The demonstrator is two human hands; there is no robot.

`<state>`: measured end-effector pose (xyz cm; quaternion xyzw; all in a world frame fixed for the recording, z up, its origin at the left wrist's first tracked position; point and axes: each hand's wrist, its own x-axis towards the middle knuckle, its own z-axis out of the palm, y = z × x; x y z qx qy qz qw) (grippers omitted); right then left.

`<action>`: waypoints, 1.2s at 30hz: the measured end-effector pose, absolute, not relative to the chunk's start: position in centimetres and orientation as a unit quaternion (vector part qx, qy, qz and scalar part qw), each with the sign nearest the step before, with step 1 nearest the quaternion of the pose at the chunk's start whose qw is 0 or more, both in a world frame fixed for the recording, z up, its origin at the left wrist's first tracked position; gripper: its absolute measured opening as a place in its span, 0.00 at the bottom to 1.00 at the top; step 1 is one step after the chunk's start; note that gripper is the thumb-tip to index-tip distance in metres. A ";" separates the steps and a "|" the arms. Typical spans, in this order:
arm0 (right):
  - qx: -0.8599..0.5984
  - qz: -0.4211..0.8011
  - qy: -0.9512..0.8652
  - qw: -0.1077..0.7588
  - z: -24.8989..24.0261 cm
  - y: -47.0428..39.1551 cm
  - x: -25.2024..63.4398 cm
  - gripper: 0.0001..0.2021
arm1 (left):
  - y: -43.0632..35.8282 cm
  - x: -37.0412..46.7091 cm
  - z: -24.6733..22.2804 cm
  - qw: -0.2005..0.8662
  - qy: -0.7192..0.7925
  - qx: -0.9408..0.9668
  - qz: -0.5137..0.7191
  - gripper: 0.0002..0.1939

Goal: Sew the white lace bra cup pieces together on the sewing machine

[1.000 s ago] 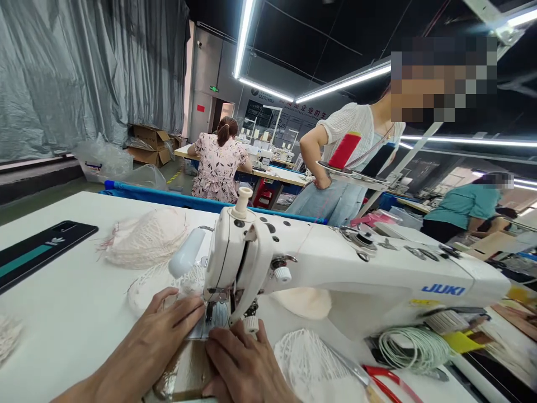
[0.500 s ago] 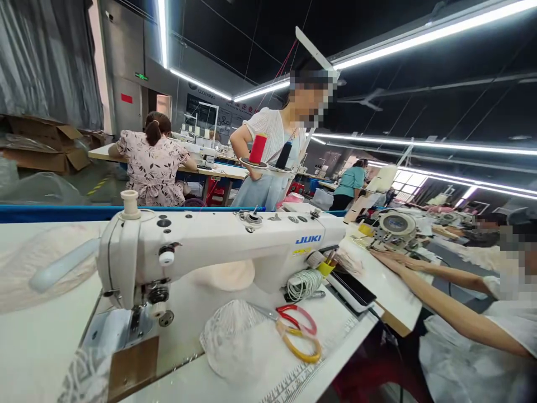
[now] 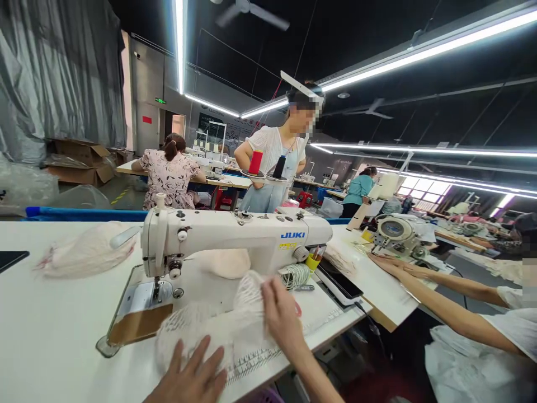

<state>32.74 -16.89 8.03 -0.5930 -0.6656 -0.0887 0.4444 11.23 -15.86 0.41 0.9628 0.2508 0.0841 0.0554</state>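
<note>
My left hand (image 3: pixel 195 372) lies with fingers spread over a white lace piece (image 3: pixel 184 327) on the table in front of the sewing machine (image 3: pixel 235 235). My right hand (image 3: pixel 282 313) is closed, slightly blurred, on the edge of a second white lace piece (image 3: pixel 248 291), which is partly raised off the table. Behind the right hand, a bit of the red handle of the scissors (image 3: pixel 298 309) shows; the rest is hidden. A printed ruler (image 3: pixel 255 358) runs along the table's front edge beneath the lace.
A pale padded cup (image 3: pixel 229 263) lies behind the machine arm. At right are a coil of cord (image 3: pixel 294 275), a yellow pen holder (image 3: pixel 312 262) and a phone (image 3: pixel 342 280). A co-worker's forearms (image 3: pixel 419 285) rest on the neighbouring table. White fabric (image 3: pixel 90 249) lies at left.
Both my hands have come into view from below, onto the lace. One lace piece is now gripped and lifted in front of the scissors. The view has shifted, so the machine appears farther away.
</note>
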 end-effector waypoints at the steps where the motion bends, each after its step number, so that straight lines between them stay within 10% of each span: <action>1: -0.591 -0.086 -0.656 0.461 9.8 -17.5 33.3 0.11 | -15.3 12.4 1.0 0.152 0.238 0.955 0.090 0.22; 8: -0.474 -0.171 -0.686 0.526 17.8 -18.8 28.8 0.05 | -14.0 12.6 5.2 0.377 0.277 0.849 0.245 0.20; 15: -0.314 0.017 -0.902 0.297 8.9 -16.4 18.5 0.12 | -13.5 -0.3 5.9 0.614 0.532 0.471 0.344 0.34; 22: -0.438 0.133 -0.854 0.247 6.6 -13.0 19.8 0.04 | -10.4 -2.0 5.7 0.528 0.481 0.649 0.261 0.25; 27: -0.397 0.236 -0.854 0.238 6.1 -12.4 18.3 0.22 | -10.8 -1.6 6.7 0.483 0.433 0.714 0.263 0.19; 31: -0.416 0.332 -0.794 0.295 4.9 -11.9 17.2 0.07 | -11.3 -2.1 7.2 0.449 0.407 0.740 0.291 0.15; 36: -0.324 0.444 -0.776 0.310 6.2 -12.0 17.9 0.11 | -11.7 -2.3 7.6 0.487 0.320 0.746 0.321 0.15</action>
